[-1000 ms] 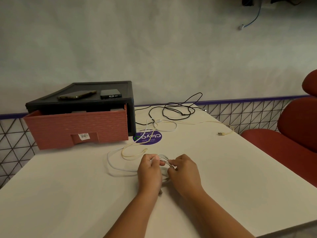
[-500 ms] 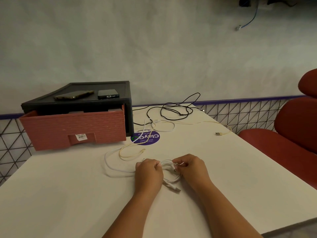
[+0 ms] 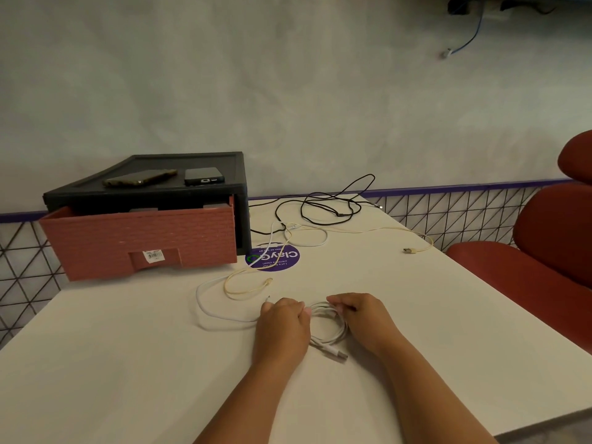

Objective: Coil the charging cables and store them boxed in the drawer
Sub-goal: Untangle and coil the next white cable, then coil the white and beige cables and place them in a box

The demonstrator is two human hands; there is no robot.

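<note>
White cable (image 3: 343,332) lies partly coiled near the middle of the counter's (image 3: 128,363) front edge, its loops held between the two hands and its plug resting on the counter just in front of them. Left hand (image 3: 282,328) is curled on the coil's left side, its fingertips tucked under the knuckles, so the exact grip is hidden. Right hand (image 3: 362,318) pinches the far side of the coil. The uncoiled length runs left in a wide curve, then back toward the far edge, where it crosses a cream cable (image 3: 413,250); which strand lies on top is hard to tell. A black cable (image 3: 339,215) sprawls loose at the far edge. At the far left corner the pink drawer (image 3: 141,241) stands pulled out of its black case (image 3: 242,219); only grey tops show over its rim. Two phones (image 3: 139,178) lie on the case. A red chair (image 3: 544,251) is cut off at the right.
</note>
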